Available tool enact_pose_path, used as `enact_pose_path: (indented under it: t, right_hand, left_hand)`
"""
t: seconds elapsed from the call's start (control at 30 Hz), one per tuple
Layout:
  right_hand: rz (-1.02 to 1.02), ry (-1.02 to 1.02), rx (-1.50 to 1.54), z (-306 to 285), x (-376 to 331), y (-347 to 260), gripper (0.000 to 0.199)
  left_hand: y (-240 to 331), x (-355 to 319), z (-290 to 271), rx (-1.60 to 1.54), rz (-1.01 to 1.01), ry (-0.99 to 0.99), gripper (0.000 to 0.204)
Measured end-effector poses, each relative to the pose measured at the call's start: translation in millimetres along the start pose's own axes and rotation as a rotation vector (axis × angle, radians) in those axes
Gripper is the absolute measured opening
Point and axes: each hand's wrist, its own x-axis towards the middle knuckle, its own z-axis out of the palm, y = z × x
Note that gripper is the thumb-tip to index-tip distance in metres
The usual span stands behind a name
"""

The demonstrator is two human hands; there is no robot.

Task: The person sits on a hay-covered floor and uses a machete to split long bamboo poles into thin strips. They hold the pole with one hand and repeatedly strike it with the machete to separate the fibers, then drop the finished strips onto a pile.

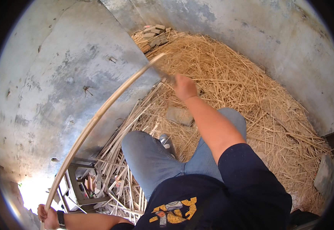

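A long pale bamboo strip runs in a curve from the lower left up to the middle of the view. My left hand, with a dark band on its wrist, is closed round the strip's near end. Farther off, my right hand grips a knife whose dark blade is smeared by motion. The blade lies close to the far end of the strip; whether it touches cannot be made out. My fingers hide the knife's handle.
Shavings cover the floor in a thick layer. Long split strips lie along the left wall beside a dark wooden frame. A flat block sits before my knees, bricks are stacked at the far corner, and concrete walls enclose the space.
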Motion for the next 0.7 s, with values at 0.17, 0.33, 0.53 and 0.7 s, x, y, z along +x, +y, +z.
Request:
enact_pose_path:
  t: [0.17,0.33,0.53,0.7]
  right_hand:
    - [0.437,-0.229,-0.167,-18,-6,9,0.028]
    - [0.207,-0.239,-0.094,-16,-7,-22,0.027]
    - [-0.649,-0.047,0.016,1,-21,-36,0.018]
    - [0.178,-0.150,-0.263,5,-3,3,0.016]
  left_hand:
    - [-49,-118,60,0.179,0.077,0.053,0.066]
    - [-32,-66,18,-0.032,-0.008,-0.042,0.061]
    - [-41,-80,24,0.030,0.070,-0.045,0.049]
    - [-3,-50,4,0.026,0.103,-0.053,0.042]
